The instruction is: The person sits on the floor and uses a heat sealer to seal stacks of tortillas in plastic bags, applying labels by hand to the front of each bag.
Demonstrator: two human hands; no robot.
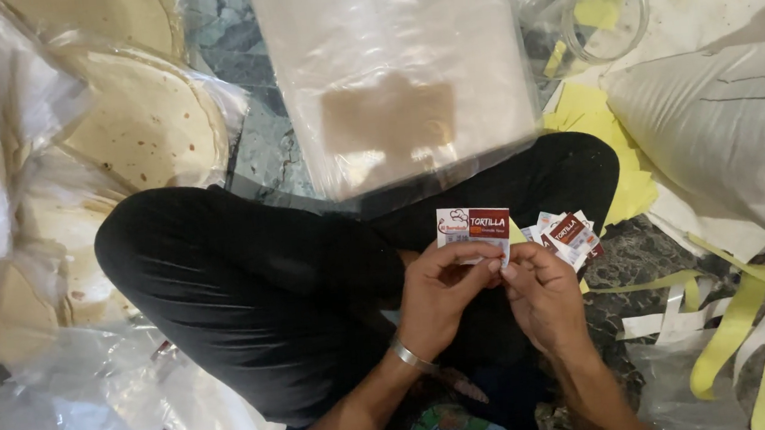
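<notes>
You sit cross-legged on the floor, and both hands meet over your right shin. Your left hand (438, 291) and right hand (541, 289) pinch the lower edge of one small red-and-white label (474, 228) between thumb and fingertips, fingers closed on it, so it stands upright just above your knuckles.

To do this well, keep the grip at the very edge. Let one thumb hold the backing flat while the other fingertip works the corner, and peel slowly so the label does not curl or tear. Keep the printed face turned away from your fingers so the sticky side stays clean.

Just beside your right hand, resting on your leg, lies a loose bunch of labels (568, 231); about three or four show, but they overlap too much for a sure count. One stack of clear plastic bags (394, 73) lies in front of your knees. At the left edge of the floor sit bagged flatbreads (143, 125); I can make out about four rounds, more are hidden by wrapping. One clear round container (605, 15) stands at the far right, by a white sack (726, 129). Yellow and white backing strips (736, 319) litter the floor at your right, too tangled to count.
</notes>
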